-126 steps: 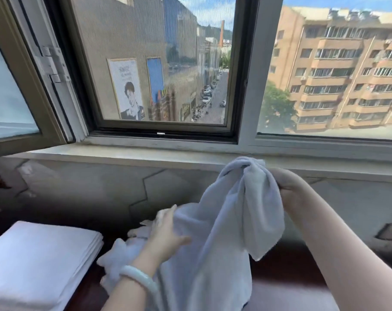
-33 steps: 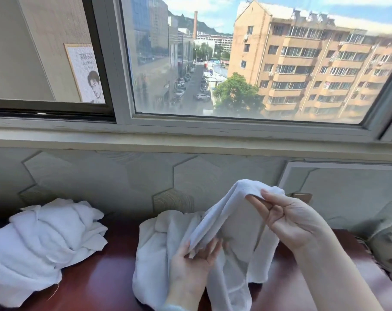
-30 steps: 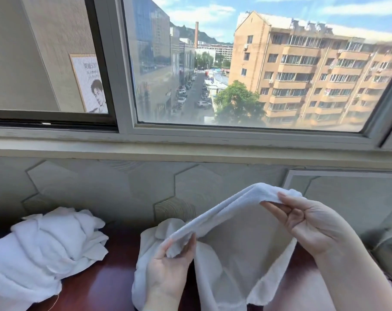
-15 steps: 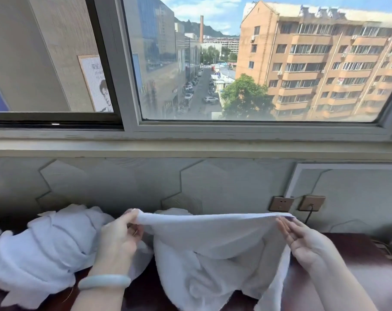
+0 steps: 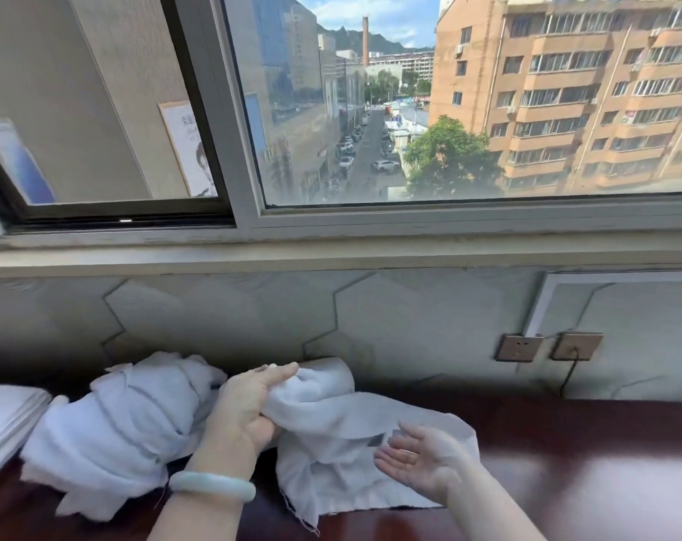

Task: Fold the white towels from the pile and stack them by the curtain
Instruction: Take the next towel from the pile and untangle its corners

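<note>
One white towel [image 5: 331,419] on the bench [image 5: 565,462] is gripped by the left hand [image 5: 245,408]; the right hand [image 5: 425,458] is held with fingers open.

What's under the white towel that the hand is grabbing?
The towel lies on the shiny dark red tabletop, which shows beside it. Whether anything else is beneath cannot be seen; the cloth covers it.

Folded stack [image 5: 7,417], perhaps towels, cut off left.
</note>
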{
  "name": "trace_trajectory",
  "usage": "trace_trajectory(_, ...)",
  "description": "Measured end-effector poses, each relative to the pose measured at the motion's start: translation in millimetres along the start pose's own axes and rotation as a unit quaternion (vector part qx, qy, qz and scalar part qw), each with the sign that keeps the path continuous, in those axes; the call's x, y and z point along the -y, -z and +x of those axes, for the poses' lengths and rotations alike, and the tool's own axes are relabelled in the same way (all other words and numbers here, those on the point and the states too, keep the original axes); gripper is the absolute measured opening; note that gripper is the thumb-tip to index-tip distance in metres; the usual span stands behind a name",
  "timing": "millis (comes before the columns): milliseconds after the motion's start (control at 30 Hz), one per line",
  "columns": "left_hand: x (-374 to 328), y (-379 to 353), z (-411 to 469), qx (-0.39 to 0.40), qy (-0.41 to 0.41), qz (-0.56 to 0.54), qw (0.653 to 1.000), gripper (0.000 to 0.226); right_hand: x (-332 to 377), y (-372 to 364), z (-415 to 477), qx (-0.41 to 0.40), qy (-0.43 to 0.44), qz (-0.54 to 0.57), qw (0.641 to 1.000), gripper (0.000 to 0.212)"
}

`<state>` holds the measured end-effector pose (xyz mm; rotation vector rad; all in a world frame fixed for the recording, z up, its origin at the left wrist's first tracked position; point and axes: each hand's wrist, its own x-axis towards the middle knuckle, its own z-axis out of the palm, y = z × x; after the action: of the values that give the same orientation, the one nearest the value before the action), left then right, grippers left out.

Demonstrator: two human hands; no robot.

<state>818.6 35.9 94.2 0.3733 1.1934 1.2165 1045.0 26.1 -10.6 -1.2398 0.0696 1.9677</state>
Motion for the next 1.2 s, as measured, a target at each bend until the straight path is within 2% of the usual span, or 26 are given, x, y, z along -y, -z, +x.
trace_trajectory(100,-0.4,12.1,-16.3,0.019,0.044,-0.039,0.998,0.004,-10.6,-17.3,21.8,-0.019,-0.036,0.018,0.999,0.075)
trace_trajectory(167,-5.1,23.8,-29.1,0.038,0.072,-0.077,0.994,0.014,-10.3,-24.3,31.2,-0.043,-0.040,0.047,0.997,0.077)
trace_trajectory(233,-3.4,38.8,-36.9,0.053,0.092,-0.143,0.984,0.028,-9.0,-24.2,40.6,-0.060,-0.051,0.079,0.994,0.064)
trace_trajectory(267,0.8,45.7,-39.9,0.062,0.098,-0.176,0.978,0.044,-9.2,-25.1,44.1,-0.066,-0.044,0.082,0.994,0.054)
trace_trajectory(333,10.6,59.1,-39.4,0.085,0.107,-0.230,0.964,0.071,-7.2,-27.8,45.1,-0.070,-0.009,0.083,0.994,0.048)
trace_trajectory(367,14.0,63.9,-38.8,0.086,0.106,-0.238,0.962,0.072,-4.5,-31.9,41.3,-0.087,0.010,0.088,0.992,0.045)
trace_trajectory(433,13.9,67.3,-35.4,0.057,0.089,-0.190,0.976,0.058,6.4,-36.4,45.0,-0.111,0.064,0.094,0.987,0.028)
trace_trajectory(467,10.3,63.5,-34.6,0.031,0.076,-0.141,0.987,0.048,15.0,-39.3,37.0,-0.127,0.120,0.090,0.981,0.020)
trace_trajectory(500,4.8,59.8,-31.5,-0.011,0.049,-0.093,0.994,0.039,28.4,-37.0,27.5,-0.111,0.165,0.034,0.979,0.019)
trace_trajectory(533,-3.7,53.6,-28.7,-0.046,0.005,-0.046,0.998,0.030,42.5,-39.5,15.2,-0.089,0.168,0.034,0.981,0.026)
trace_trajectory(600,-25.8,37.6,-25.5,-0.082,-0.081,0.056,0.992,0.016,78.0,-37.4,-7.7,-0.074,0.231,-0.078,0.967,0.040)
trace_trajectory(700,-66.5,3.9,-27.7,-0.062,-0.168,0.179,0.967,0.010,126.2,-49.6,-84.3,-0.033,0.313,-0.203,0.927,0.033)
trace_trajectory(767,-93.3,-21.0,-33.7,-0.042,-0.205,0.235,0.949,0.007,150.8,-60.3,-136.9,0.008,0.377,-0.230,0.897,0.025)
trace_trajectory(867,-133.6,-58.1,-52.6,-0.008,-0.252,0.270,0.929,0.009,177.4,-80.3,-208.3,0.045,0.440,-0.258,0.859,0.023)
trace_trajectory(1000,-190.8,-92.3,-86.9,0.003,-0.344,0.302,0.889,0.014,193.8,-104.7,-280.8,0.089,0.486,-0.283,0.822,0.018)
trace_trajectory(1067,-208.4,-100.4,-102.5,0.004,-0.369,0.266,0.890,0.016,190.9,-112.0,-301.6,0.108,0.492,-0.310,0.807,0.016)
trace_trajectory(1133,-205.8,-96.6,-109.3,0.022,-0.349,0.240,0.906,0.015,181.7,-112.7,-302.3,0.121,0.473,-0.338,0.804,0.017)
trace_trajectory(1200,-177.0,-79.0,-96.0,0.040,-0.289,0.275,0.916,0.016,165.9,-104.1,-274.9,0.102,0.426,-0.377,0.816,0.021)
